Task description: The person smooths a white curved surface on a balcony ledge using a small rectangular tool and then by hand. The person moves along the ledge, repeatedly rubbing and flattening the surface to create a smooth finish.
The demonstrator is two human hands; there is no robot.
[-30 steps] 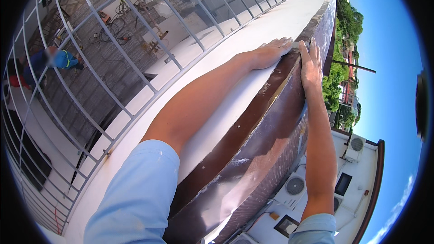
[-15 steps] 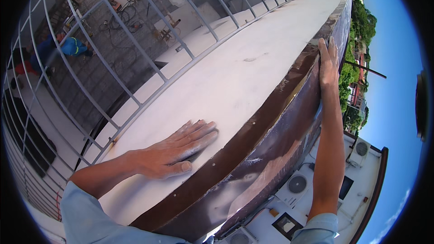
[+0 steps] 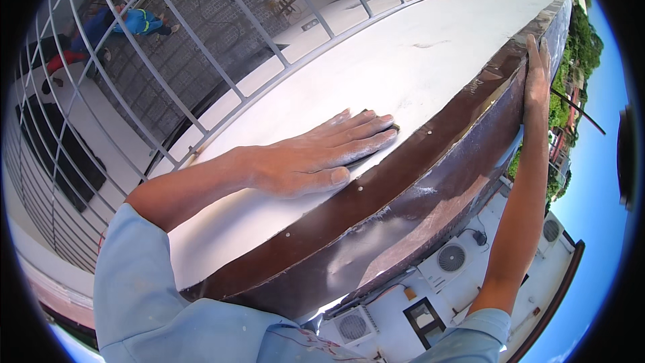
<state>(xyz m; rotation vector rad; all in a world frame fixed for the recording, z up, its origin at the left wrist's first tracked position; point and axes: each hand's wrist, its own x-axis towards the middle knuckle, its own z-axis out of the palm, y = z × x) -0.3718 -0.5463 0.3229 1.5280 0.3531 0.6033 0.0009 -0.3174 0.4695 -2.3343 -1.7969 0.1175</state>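
Observation:
My left hand (image 3: 316,154) lies flat on the white wall surface (image 3: 410,81), fingers stretched, pressing down a dark piece of sandpaper (image 3: 396,127). Only thin edges of the sheet show past the fingertips; the rest is hidden underneath. White dust coats the fingers. Along the wall's right edge runs a brown metal strip (image 3: 349,208) with small light dots on it, bending down over the outer side. Farther up, my right hand (image 3: 536,81) rests against the strip's outer edge, fingers extended and holding nothing visible.
A grey metal grille (image 3: 259,91) borders the white surface on the left. Below it, a person in a blue top (image 3: 140,22) is on a paved floor with cables. Beyond the strip, air-conditioner units (image 3: 451,257) stand far below. A thin dark rod (image 3: 579,111) juts out beyond my right hand.
My left hand has slid up and to the right along the white surface with the sandpaper. My right hand stays on the strip. The whole view has shifted with my head.

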